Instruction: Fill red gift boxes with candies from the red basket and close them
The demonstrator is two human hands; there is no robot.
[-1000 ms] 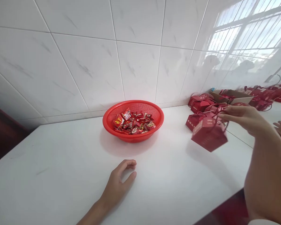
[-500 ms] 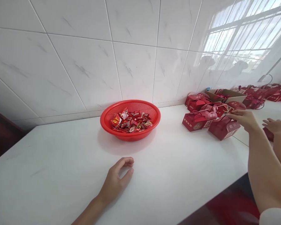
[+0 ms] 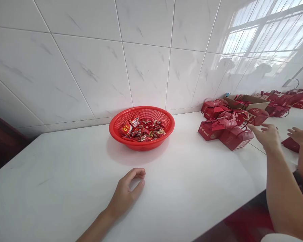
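My left hand (image 3: 127,193) rests on the white table with its fingers and thumb apart in a loose curl and nothing between them. It lies in front of the red plastic basket (image 3: 141,145), which holds several wrapped sweets (image 3: 142,130). My right hand is not in view. At the right, another person's hand (image 3: 267,136) is beside a small red gift box (image 3: 236,138), fingers apart. A second hand (image 3: 300,136) of that person is over a dark red item (image 3: 290,144), partly hidden.
Several red gift boxes (image 3: 210,129) with ribbons cluster at the right, beside an open cardboard box (image 3: 257,103). More red packages (image 3: 300,99) lie beyond. White tiles (image 3: 148,74) line the table's back edge. The person's forearm (image 3: 282,188) crosses the right side.
The other person's nearer hand has let go of the red gift box, which now stands further left against its neighbour. My left hand has stayed in place. The view has shifted slightly.
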